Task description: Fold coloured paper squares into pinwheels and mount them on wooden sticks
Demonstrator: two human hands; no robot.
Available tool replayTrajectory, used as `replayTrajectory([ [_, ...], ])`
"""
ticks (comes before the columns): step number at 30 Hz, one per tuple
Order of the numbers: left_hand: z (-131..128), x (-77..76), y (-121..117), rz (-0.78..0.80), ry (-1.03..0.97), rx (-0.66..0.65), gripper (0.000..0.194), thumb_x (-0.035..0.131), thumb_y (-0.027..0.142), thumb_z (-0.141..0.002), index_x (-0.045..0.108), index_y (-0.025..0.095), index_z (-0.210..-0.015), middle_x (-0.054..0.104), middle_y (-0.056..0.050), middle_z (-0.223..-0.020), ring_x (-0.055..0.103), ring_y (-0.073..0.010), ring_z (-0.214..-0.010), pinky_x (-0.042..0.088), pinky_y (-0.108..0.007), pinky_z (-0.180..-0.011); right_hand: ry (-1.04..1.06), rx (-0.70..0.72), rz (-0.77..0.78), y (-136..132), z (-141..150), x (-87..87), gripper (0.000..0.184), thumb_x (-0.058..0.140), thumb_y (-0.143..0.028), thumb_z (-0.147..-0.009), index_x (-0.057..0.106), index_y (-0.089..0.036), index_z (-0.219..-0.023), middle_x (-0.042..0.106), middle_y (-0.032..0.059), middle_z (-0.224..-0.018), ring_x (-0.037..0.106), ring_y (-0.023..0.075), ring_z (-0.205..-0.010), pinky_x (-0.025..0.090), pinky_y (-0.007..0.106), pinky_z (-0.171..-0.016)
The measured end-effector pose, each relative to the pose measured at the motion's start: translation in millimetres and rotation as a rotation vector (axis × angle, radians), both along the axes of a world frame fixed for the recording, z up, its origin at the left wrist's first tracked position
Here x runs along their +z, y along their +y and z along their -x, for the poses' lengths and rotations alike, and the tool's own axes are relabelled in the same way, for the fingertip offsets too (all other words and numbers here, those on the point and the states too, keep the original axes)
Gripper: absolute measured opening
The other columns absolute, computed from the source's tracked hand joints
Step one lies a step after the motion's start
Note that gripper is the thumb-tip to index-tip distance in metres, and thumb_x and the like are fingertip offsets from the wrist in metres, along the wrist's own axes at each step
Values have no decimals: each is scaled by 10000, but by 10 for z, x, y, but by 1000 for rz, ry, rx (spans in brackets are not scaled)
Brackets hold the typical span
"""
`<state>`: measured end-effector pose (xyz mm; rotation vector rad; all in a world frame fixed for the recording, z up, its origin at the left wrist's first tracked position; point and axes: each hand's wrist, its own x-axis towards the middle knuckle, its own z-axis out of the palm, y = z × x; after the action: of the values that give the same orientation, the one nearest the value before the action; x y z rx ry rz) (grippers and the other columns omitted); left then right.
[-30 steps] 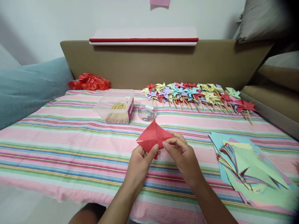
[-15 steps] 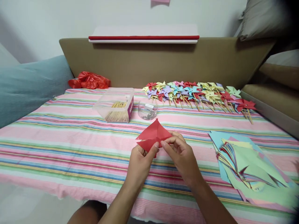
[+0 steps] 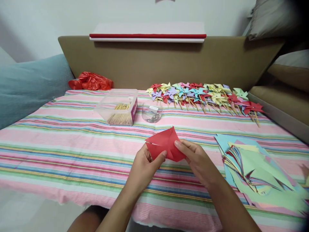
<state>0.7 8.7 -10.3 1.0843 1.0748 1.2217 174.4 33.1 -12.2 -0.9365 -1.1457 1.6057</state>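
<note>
Where a tan headboard (image 3: 169, 61) stands, striped cloth (image 3: 60, 145) covers the surface.

We see the red paper (image 3: 165, 145) change shape between our hands: a second ago it stands as a tall pointed kite with its tip up, and now it lies flatter and wider, a cut flap spread out to the left. Our right hand (image 3: 196, 159) shifts from pinching above the centre with bent fingers to lying along the paper's right side. Our left hand (image 3: 145, 166) now presses its thumb nearer the middle.
</note>
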Motion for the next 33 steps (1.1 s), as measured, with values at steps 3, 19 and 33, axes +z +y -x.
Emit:
replayTrajectory([
  [3,-4,-4,2,-6,-11,-27,362,797,361,-790,692,192,-1092,706,-23,-766,601,-168,-666,423,-252,-592,-17,-4,-31,-1,5,-3,288,729,-478,-854,786,-233,-994,756,24,-917,657,191,-837,518,304,-787],
  [19,56,21,17,15,-45,-184,342,778,311,-807,718,207,-1127,770,-88,-1001,711,-250,-900,543,-319,-770,-195,-47,-20,-11,-12,-87,295,802,-459,-774,784,-194,-902,767,39,-837,673,197,-718,523,298,-619],
  [33,-134,-118,67,54,-201,20,239,799,328,-807,735,171,-975,751,-65,-1019,675,-178,-937,517,-272,-855,284,-377,15,-75,385,-109,197,791,-387,-811,780,-212,-901,782,37,-977,692,206,-929,533,349,-887],
])
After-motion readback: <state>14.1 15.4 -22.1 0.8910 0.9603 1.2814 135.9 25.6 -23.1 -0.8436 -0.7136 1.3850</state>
